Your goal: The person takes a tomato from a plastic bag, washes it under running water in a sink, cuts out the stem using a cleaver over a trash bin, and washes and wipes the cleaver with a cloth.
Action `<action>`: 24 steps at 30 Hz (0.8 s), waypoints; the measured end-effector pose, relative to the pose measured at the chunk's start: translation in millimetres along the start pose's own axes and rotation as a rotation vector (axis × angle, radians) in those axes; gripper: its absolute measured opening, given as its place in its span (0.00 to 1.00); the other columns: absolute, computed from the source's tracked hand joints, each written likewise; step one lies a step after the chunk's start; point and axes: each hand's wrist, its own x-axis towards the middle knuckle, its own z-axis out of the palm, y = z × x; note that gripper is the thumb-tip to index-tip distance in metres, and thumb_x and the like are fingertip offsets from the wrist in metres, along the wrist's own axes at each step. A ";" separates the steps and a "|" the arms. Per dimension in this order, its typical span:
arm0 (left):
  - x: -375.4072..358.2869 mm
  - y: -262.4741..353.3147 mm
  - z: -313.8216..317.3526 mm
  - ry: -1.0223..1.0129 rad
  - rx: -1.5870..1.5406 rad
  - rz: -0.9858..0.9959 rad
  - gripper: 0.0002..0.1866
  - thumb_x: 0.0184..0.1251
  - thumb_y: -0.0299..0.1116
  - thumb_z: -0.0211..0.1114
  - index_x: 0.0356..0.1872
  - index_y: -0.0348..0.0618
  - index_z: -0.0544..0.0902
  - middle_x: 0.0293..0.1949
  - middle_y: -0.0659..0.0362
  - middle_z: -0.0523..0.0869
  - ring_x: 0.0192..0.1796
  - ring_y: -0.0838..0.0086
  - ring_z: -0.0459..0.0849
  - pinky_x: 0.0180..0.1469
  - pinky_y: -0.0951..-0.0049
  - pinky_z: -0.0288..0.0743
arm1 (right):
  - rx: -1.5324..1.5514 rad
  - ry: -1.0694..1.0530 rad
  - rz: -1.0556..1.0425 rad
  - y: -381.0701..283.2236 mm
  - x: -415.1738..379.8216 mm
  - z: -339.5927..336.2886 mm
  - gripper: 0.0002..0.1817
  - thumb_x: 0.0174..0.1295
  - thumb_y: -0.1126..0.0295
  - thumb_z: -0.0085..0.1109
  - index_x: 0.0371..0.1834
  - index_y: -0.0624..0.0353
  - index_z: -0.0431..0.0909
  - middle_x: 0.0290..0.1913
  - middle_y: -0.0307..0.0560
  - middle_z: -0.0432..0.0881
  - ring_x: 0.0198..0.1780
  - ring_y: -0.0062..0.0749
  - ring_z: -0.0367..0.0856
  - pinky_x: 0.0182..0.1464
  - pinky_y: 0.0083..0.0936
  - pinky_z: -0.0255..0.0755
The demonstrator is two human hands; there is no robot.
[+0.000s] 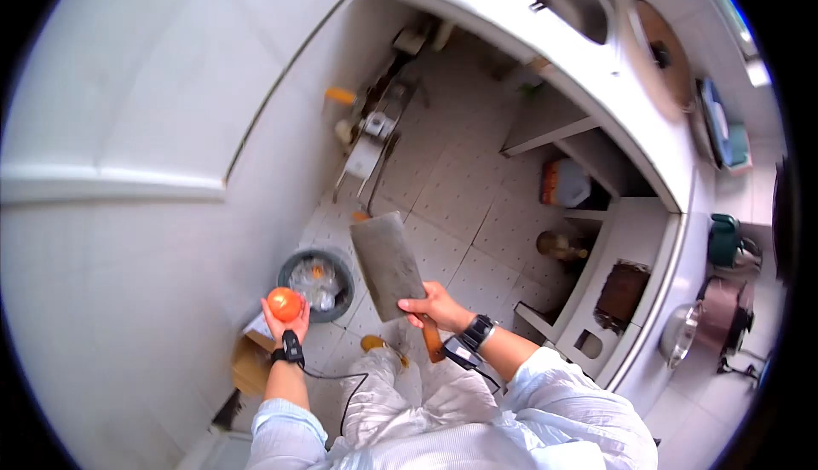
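My left hand (pixel 294 328) cups a shiny orange-red tomato (pixel 285 303), its fingers curled round the underside and sides. In my right hand (pixel 440 308) is a broad cleaver (pixel 383 257), gripped where the wooden handle (pixel 433 342) meets the blade. The thumb lies on the flat of the blade, which points away from me and slightly left. Both things are held in the air above the floor, apart from each other. Below and just beyond the tomato stands a round grey bin (pixel 348 287) with plastic bags and scraps in it.
On the left is a white wall (pixel 128 299), with a cardboard box (pixel 251 363) at its foot. A small metal rack (pixel 365 156) stands ahead on the tiled floor (pixel 443 197). Along the right runs a white counter (pixel 639 108) with open shelves below, a sink (pixel 579 1) and pots (pixel 724 312).
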 end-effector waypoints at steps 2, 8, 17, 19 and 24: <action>-57.3 -6.4 88.9 -0.045 0.031 -0.020 0.38 0.47 0.66 0.65 0.49 0.43 0.74 0.45 0.52 0.79 0.45 0.61 0.80 0.50 0.61 0.77 | -0.012 0.036 -0.068 -50.3 -60.3 -6.0 0.06 0.61 0.73 0.59 0.38 0.62 0.73 0.23 0.37 0.73 0.20 0.21 0.71 0.23 0.19 0.66; -133.7 -51.0 344.9 -0.529 0.103 -0.245 0.40 0.50 0.64 0.63 0.54 0.40 0.72 0.50 0.49 0.78 0.46 0.59 0.79 0.49 0.60 0.78 | -0.129 0.293 -0.380 -194.3 -196.7 -20.3 0.07 0.58 0.73 0.61 0.32 0.62 0.72 0.21 0.38 0.75 0.19 0.21 0.74 0.20 0.18 0.68; -130.3 -153.5 720.1 -1.149 0.610 -0.353 0.37 0.57 0.67 0.54 0.52 0.40 0.73 0.47 0.47 0.79 0.47 0.58 0.81 0.46 0.63 0.81 | 0.034 0.500 -0.691 -437.9 -194.5 -82.1 0.04 0.59 0.76 0.56 0.31 0.63 0.71 0.23 0.41 0.75 0.22 0.24 0.75 0.26 0.19 0.70; -100.8 -169.7 800.7 -1.133 0.693 -0.372 0.38 0.56 0.68 0.55 0.50 0.39 0.73 0.45 0.47 0.79 0.44 0.58 0.82 0.43 0.64 0.83 | 0.117 0.512 -0.690 -506.6 -172.0 -103.0 0.04 0.58 0.78 0.56 0.32 0.63 0.70 0.27 0.44 0.75 0.25 0.26 0.76 0.27 0.21 0.74; -55.9 -182.1 922.3 -1.047 0.764 -0.371 0.38 0.55 0.67 0.57 0.50 0.40 0.73 0.43 0.47 0.80 0.41 0.58 0.84 0.39 0.65 0.84 | 0.173 0.528 -0.642 -612.0 -99.7 -158.1 0.05 0.60 0.79 0.54 0.34 0.62 0.68 0.28 0.42 0.73 0.28 0.27 0.77 0.30 0.22 0.76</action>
